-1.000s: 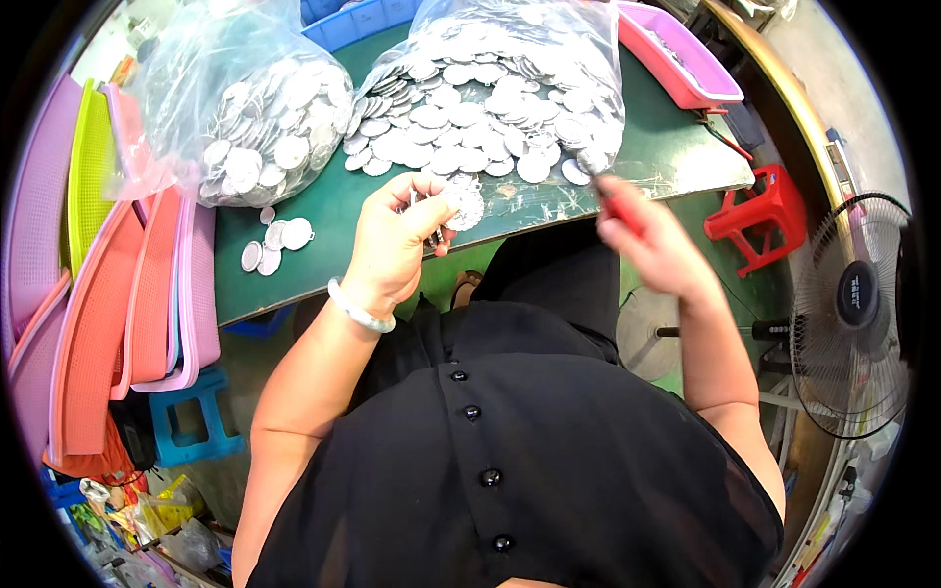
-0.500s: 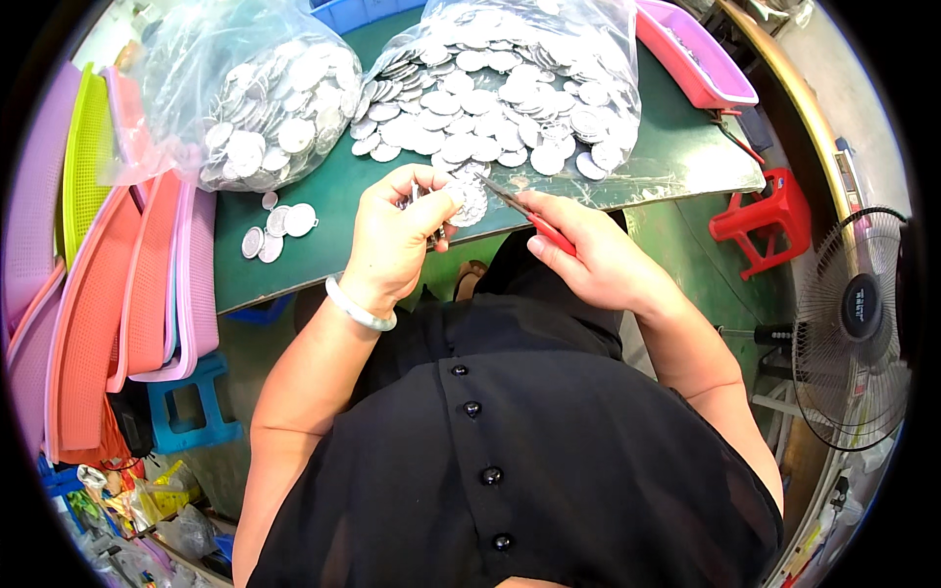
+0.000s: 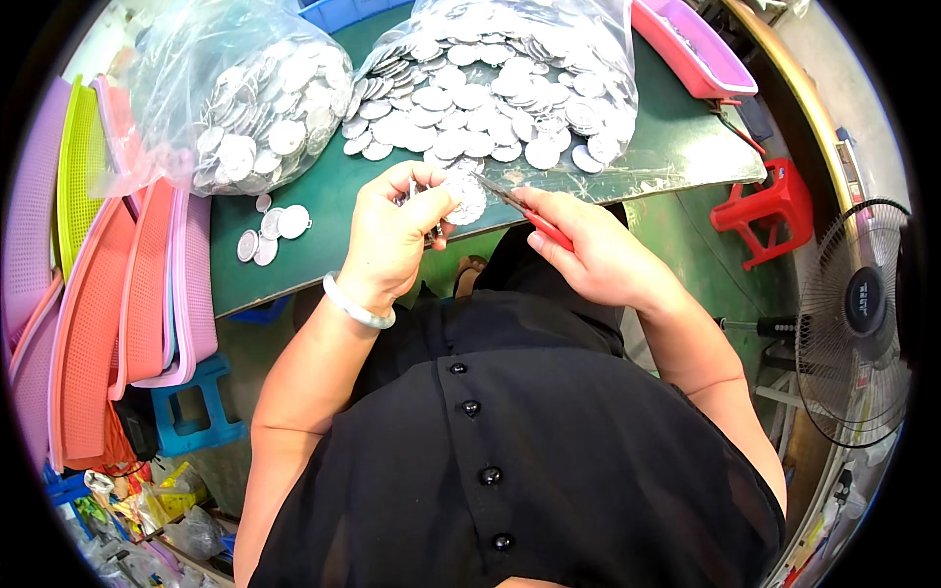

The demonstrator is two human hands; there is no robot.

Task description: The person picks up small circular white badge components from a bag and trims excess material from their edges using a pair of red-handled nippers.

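My left hand [image 3: 397, 235] grips a round silvery disc [image 3: 469, 199] at the near edge of the green table [image 3: 323, 211]. My right hand [image 3: 588, 250] holds a red-handled tool [image 3: 534, 220] whose dark tip touches the disc. Just beyond my hands lies a large clear bag of silvery discs [image 3: 500, 88]. A second clear bag of discs [image 3: 250, 108] sits at the back left. A few loose discs [image 3: 270, 230] lie on the table left of my left hand. A pale bangle [image 3: 358, 304] circles my left wrist.
Pink, orange, green and purple plastic trays [image 3: 108, 274] lean in a stack at the left. A pink tray [image 3: 691, 44] lies at the table's back right. A red stool [image 3: 769, 211], a blue stool [image 3: 196, 412] and a standing fan [image 3: 858, 323] stand around the table.
My right hand has come in from the right with the red-handled tool, and its tip now meets the disc in my left hand. My left hand has stayed nearly still.
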